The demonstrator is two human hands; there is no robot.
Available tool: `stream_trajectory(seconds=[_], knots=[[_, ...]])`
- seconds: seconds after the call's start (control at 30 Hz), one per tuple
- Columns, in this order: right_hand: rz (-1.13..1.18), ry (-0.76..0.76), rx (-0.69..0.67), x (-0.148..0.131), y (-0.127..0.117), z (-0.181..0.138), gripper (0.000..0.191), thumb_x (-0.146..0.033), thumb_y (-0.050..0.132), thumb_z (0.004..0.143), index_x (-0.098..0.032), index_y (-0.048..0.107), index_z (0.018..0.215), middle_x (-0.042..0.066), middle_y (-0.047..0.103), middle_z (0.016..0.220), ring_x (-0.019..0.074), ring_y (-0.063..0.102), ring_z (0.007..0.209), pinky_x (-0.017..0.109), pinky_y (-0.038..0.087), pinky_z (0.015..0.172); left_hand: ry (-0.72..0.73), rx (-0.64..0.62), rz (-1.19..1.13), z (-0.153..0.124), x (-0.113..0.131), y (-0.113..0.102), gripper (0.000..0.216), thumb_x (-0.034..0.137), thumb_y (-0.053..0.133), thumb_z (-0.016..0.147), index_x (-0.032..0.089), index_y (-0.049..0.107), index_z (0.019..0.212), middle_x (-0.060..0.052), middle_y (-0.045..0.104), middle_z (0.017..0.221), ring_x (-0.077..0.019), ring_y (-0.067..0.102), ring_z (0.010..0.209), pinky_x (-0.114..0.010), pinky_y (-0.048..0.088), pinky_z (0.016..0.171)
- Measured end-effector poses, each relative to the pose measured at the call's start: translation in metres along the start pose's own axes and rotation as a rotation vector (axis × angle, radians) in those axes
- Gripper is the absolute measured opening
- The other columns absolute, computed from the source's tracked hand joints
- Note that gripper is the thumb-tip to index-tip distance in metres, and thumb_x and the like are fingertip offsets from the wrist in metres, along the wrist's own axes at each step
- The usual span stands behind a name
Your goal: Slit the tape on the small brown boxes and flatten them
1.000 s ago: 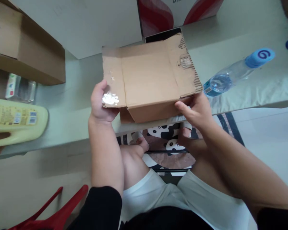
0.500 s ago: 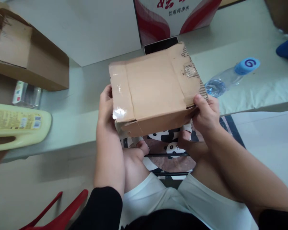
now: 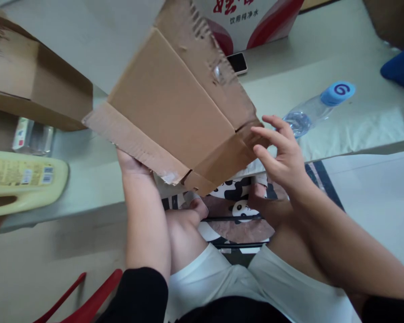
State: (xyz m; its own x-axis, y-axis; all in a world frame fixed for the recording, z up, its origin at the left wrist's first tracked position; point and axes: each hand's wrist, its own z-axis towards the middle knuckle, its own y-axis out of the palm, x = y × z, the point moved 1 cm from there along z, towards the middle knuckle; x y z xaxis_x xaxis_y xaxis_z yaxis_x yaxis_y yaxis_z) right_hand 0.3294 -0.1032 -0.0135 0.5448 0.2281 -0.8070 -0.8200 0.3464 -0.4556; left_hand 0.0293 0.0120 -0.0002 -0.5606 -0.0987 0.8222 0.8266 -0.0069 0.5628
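Note:
A brown cardboard box is held up in front of me, tilted, with flaps spread along its sides and ragged torn edges. Under its left flap, my left hand grips it; the fingers are hidden behind the cardboard. My right hand is open beside the box's right corner, fingers spread and curved. Whether its fingertips touch the cardboard, I cannot tell. A clear plastic bottle with a blue cap lies just beyond the right hand on the pale-covered table.
A yellow jug lies at the left, near a clear plastic package and another open cardboard box. At the back are a red-and-white carton and a phone-like black device. Something red stands low left.
The box has turned and tipped up, its far end swinging left and upward. My right hand has let go of its corner and spread its fingers; the left has shifted slightly left.

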Motion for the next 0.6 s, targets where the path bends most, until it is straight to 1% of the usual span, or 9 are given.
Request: stream_trajectory(seconds=[0.07,0.13,0.2,0.27,0.3,0.37,0.43,0.5,0.6], knots=[[0.047,0.002,0.024,0.003,0.006,-0.002,0.062,-0.053,0.068,0.088,-0.034,0.051,0.145,0.009,0.048,0.157,0.0321,0.044,0.149,0.059,0.037,0.124,0.055,-0.004,-0.039,-0.003,0.002,-0.002,0.044,0.045,0.052,0.101,0.013,0.062,0.129,-0.006,0.078,0.109,-0.023,0.069,0.113,-0.04,0.051,0.109],[0.242,0.105,0.078,0.005,0.012,-0.004,0.077,-0.053,0.071,0.086,-0.036,0.037,0.153,0.01,0.047,0.157,0.0296,0.051,0.144,0.056,0.045,0.119,0.044,0.072,-0.056,-0.004,0.003,-0.005,0.042,0.045,0.05,0.102,0.013,0.062,0.127,-0.005,0.078,0.106,-0.0227,0.07,0.111,-0.04,0.051,0.109],[0.48,0.262,0.072,0.002,0.017,-0.005,0.064,-0.054,0.073,0.084,-0.032,0.051,0.14,0.009,0.061,0.142,0.0265,0.065,0.127,0.048,0.056,0.106,0.021,0.128,-0.083,-0.004,0.005,-0.008,0.043,0.044,0.037,0.107,0.013,0.063,0.122,-0.006,0.078,0.102,-0.0216,0.07,0.109,-0.039,0.05,0.109],[0.653,0.415,-0.051,-0.003,0.021,-0.005,0.046,-0.058,0.076,0.08,-0.025,0.066,0.11,0.007,0.073,0.109,0.0224,0.073,0.097,0.04,0.063,0.087,-0.004,0.139,-0.102,-0.002,0.008,-0.008,0.049,0.041,0.025,0.11,0.013,0.065,0.117,-0.007,0.077,0.096,-0.0212,0.07,0.106,-0.039,0.049,0.109],[0.696,0.478,-0.124,-0.006,0.022,-0.006,0.043,-0.061,0.077,0.077,-0.023,0.067,0.095,0.005,0.073,0.09,0.0196,0.072,0.08,0.035,0.063,0.074,-0.015,0.138,-0.107,-0.002,0.01,-0.008,0.05,0.041,0.023,0.11,0.014,0.065,0.116,-0.008,0.077,0.095,-0.0217,0.07,0.108,-0.039,0.049,0.109],[0.704,0.563,-0.227,-0.013,0.023,-0.007,0.048,-0.064,0.082,0.07,-0.02,0.062,0.076,0.0,0.063,0.061,0.0137,0.06,0.051,0.027,0.052,0.049,-0.057,0.162,-0.122,-0.001,0.013,-0.005,0.05,0.042,0.024,0.11,0.016,0.067,0.113,-0.009,0.077,0.094,-0.0225,0.069,0.114,-0.04,0.05,0.109],[0.681,0.6,-0.229,-0.022,0.022,-0.009,0.053,-0.065,0.084,0.064,-0.02,0.058,0.07,-0.004,0.053,0.05,0.0098,0.046,0.035,0.022,0.038,0.033,-0.102,0.196,-0.14,0.0,0.016,-0.001,0.054,0.042,0.02,0.11,0.017,0.068,0.106,-0.009,0.077,0.087,-0.0233,0.067,0.118,-0.039,0.051,0.108],[0.668,0.604,-0.19,-0.033,0.019,-0.012,0.053,-0.065,0.085,0.061,-0.02,0.058,0.07,-0.005,0.051,0.048,0.0077,0.037,0.028,0.021,0.028,0.026,-0.106,0.205,-0.163,0.001,0.019,0.004,0.056,0.039,0.018,0.109,0.017,0.068,0.098,-0.009,0.075,0.079,-0.0234,0.068,0.116,-0.037,0.053,0.105],[0.607,0.535,-0.087,-0.053,0.005,-0.013,0.044,-0.06,0.082,0.067,-0.021,0.063,0.071,-0.004,0.049,0.047,0.0066,0.031,0.027,0.02,0.019,0.024,-0.048,0.227,-0.186,0.005,0.023,0.005,0.049,0.037,0.024,0.106,0.019,0.067,0.091,-0.006,0.074,0.076,-0.0191,0.071,0.104,-0.03,0.055,0.095]])
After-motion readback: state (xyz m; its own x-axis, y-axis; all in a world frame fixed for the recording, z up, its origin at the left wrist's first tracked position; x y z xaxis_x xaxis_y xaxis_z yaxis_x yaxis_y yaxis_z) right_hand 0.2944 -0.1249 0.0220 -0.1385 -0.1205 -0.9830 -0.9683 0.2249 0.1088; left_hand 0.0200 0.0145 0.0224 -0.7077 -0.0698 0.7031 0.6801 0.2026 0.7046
